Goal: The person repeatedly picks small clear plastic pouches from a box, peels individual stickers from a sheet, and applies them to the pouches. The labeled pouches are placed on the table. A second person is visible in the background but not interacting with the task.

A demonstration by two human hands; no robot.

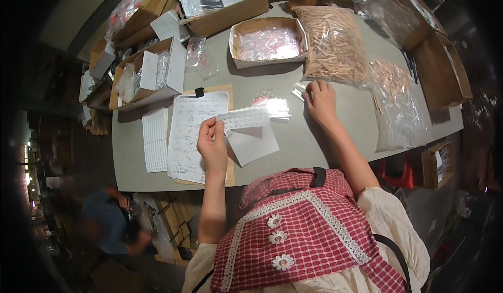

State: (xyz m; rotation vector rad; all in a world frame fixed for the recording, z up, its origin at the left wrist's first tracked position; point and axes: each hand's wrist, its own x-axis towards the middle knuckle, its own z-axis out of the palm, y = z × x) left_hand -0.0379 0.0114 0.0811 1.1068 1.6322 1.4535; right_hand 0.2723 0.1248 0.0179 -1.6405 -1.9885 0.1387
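Left hand (211, 145): pinching a white label strip (243, 118) above the clipboard (201, 136). Right hand (320, 102): fingers flat on a small clear bag (300, 90) beside the big bag of wooden dowels (332, 44). Risk: the limp strip could fold and stick to itself; the open carton (268, 42) holds clear packets with pink parts.

Wearer: red-and-white gingham pinafore/apron top, white lace trim running along the bib edges in a V, three white daisy-shaped buttons with yellow centres in a column down the front. Under it a cream, loose short-sleeved blouse; sleeves end near the elbow, forearms bare. Dark strap at the neckline, another dark strap crossing the right shoulder. Left hand (212, 146) and right hand (320, 102): no gloves, rings or watch visible.
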